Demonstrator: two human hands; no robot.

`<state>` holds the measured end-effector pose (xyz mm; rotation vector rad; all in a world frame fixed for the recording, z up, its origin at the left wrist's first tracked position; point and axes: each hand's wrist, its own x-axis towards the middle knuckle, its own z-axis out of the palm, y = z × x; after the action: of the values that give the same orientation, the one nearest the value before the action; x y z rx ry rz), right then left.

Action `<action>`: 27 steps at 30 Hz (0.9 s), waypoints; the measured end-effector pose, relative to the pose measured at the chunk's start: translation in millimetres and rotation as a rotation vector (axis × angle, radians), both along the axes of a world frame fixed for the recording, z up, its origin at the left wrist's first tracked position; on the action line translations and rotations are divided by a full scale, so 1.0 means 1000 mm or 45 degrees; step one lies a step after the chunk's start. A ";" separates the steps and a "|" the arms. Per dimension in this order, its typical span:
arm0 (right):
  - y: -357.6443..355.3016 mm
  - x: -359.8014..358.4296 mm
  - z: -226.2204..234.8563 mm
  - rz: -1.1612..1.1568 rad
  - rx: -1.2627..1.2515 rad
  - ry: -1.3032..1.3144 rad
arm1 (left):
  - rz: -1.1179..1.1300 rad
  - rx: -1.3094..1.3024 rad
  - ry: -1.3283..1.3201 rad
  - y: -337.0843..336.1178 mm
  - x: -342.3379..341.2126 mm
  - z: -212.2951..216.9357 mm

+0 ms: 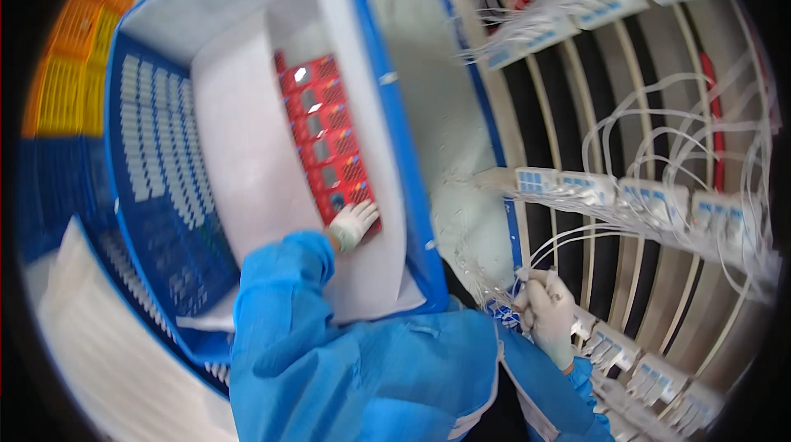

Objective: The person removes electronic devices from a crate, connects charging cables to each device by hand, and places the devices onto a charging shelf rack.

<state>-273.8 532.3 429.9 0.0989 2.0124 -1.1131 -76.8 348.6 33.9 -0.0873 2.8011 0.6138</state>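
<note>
My left hand (pixel 355 224), in a white glove, reaches into a blue plastic crate (pixel 404 154) lined with white sheet. Its fingers lie stretched out on the near end of a red circuit board panel (pixel 329 145). That panel is a strip of repeated sections with dark or shiny squares, lying along the crate's right side. At the rack on the right, my gloved right hand (pixel 547 308) is closed, with thin white cables (pixel 564 238) running into its fingertips. Whatever sits at the cable ends is hidden by the fingers.
Rows of white connector blocks with blue labels (pixel 614 189) stand on the rack, trailing loose white cables. Dark and pale bars (pixel 577 112) lie between the rows. Yellow and orange crates (pixel 78 71) are stacked at far left. A white-lined crate (pixel 107 335) lies at lower left.
</note>
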 end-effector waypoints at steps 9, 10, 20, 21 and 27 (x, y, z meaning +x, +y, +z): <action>-0.001 0.009 0.019 0.199 -0.061 -0.163 | 0.229 0.234 0.053 -0.006 0.042 -0.128; 0.007 0.007 0.009 0.074 -0.081 -0.076 | -0.163 -0.204 0.035 0.002 -0.010 -0.090; 0.026 0.004 0.030 0.061 -0.189 -0.077 | -0.431 -0.126 -0.166 -0.012 -0.024 0.010; 0.028 0.001 0.024 0.028 -0.202 -0.063 | -0.437 -0.128 -0.195 -0.015 -0.027 0.011; 0.043 0.001 0.026 0.067 -0.432 0.001 | -0.391 -0.163 -0.339 -0.022 -0.028 0.017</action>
<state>-272.8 575.4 455.7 -0.1283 1.7881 -1.4018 -104.3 327.0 50.5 0.2166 2.5211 0.3227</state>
